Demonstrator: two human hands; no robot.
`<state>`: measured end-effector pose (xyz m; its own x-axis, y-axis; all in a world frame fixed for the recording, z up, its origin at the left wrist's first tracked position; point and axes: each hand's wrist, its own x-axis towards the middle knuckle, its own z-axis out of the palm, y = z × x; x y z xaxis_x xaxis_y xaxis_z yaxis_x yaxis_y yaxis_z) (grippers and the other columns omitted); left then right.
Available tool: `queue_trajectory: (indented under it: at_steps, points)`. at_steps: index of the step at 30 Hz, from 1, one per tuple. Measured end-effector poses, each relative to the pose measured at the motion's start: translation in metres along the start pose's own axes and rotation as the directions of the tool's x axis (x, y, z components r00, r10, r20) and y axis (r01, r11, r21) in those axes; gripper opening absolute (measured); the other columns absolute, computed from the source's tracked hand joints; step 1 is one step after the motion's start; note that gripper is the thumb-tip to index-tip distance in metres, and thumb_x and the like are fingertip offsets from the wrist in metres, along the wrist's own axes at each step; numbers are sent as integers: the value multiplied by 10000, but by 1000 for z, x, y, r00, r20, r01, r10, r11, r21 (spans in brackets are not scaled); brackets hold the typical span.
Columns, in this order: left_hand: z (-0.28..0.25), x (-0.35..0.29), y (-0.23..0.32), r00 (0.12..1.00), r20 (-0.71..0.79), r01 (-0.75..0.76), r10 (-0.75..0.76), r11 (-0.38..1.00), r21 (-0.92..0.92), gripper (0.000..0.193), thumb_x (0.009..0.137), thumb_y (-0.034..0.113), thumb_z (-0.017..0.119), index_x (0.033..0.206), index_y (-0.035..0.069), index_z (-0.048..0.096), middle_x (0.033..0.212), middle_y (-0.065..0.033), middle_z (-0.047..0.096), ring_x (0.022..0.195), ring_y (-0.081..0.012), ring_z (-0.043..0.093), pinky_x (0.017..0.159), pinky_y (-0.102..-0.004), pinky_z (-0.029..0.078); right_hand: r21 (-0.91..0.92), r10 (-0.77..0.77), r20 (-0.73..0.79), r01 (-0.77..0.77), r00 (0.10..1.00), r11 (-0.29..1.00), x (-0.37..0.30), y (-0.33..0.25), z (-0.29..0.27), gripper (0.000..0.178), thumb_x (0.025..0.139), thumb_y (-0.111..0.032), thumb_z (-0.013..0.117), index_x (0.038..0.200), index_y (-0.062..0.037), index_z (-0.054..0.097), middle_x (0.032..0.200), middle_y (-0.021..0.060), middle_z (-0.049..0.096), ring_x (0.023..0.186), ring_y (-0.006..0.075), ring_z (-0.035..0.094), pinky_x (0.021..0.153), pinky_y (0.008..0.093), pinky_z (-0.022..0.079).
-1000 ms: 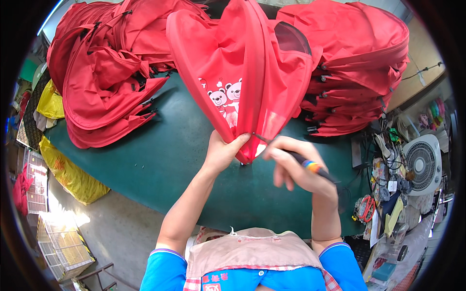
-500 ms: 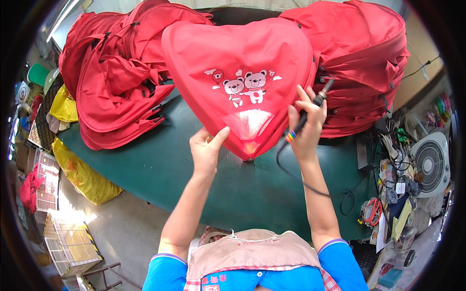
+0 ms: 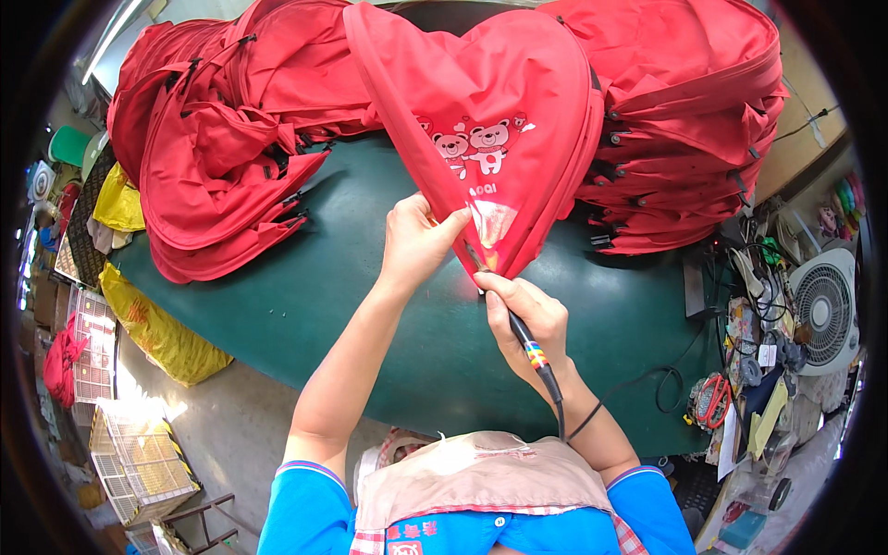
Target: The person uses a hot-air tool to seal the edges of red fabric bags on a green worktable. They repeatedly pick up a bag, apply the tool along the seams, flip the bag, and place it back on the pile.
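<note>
At the frame's upper centre lies the red fabric piece [image 3: 518, 83] — probably light and soft, stiffer along its rim, best held by the edge near its lower tip. The left hand [image 3: 414, 245] pinches that edge; the right hand [image 3: 536, 314] grips a black corded tool [image 3: 524, 335].

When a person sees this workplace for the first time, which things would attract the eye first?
Probably the bright red heart-shaped fabric piece with two printed bears, at the centre above the green table; the left hand grips its left edge. Near its lower tip, the right hand holds a corded pen-like tool. Piles of similar red fabric flank it on both sides.
</note>
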<state>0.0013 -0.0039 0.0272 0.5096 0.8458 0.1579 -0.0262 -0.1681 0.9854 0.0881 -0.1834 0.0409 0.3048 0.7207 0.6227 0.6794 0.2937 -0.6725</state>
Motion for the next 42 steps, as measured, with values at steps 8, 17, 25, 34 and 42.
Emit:
queue_trajectory:
  at_steps: [8, 17, 25, 34, 42]
  points:
    - [9, -11, 2, 999, -14, -42, 43, 998, 38, 242, 871, 138, 748, 1042, -32, 729, 890, -120, 785, 786, -128, 731, 725, -307, 570, 53, 18, 47, -20, 999, 998, 36, 10, -2, 204, 1001, -103, 574, 1031, 21, 733, 726, 93, 675, 636, 121, 645, 615, 276, 510]
    - [-26, 11, 22, 970, 157, -242, 186, 807, 539, 332, 829, 136, 703, 1085, -65, 636, 794, -213, 722, 724, -340, 718, 696, -429, 565, 375, 420, -256, -311, 871, 873, 12, -4, -120, 412, 1025, -256, 471, 1088, 66, 720, 653, 77, 626, 515, 89, 543, 464, 210, 404]
    - [96, 16, -39, 804, 132, -418, 580, 393, 819, 413, 929, 306, 698, 1264, 82, 608, 923, -182, 675, 806, -396, 664, 707, -474, 556, 437, 418, -410, -228, 811, 870, -6, -6, -140, 372, 1003, -224, 502, 1025, 77, 719, 618, 61, 604, 526, 98, 572, 431, 193, 346]
    - [90, 134, 123, 333, -358, -684, 872, 485, 545, 341, 1046, 296, 580, 1153, -24, 627, 939, -251, 705, 867, -470, 674, 703, -471, 517, 445, 393, -514, -154, 763, 882, -22, 15, -165, 358, 998, -195, 500, 977, 93, 710, 639, 68, 601, 494, 72, 525, 467, 190, 408]
    - [251, 241, 98, 621, 150, -783, 769, 617, 76, 391, 1080, 305, 515, 869, -12, 605, 739, -214, 547, 684, -242, 540, 684, -374, 489, 401, 385, -528, -178, 757, 899, -23, 27, -159, 339, 982, -183, 511, 931, 90, 705, 683, 80, 639, 482, 71, 525, 444, 199, 386]
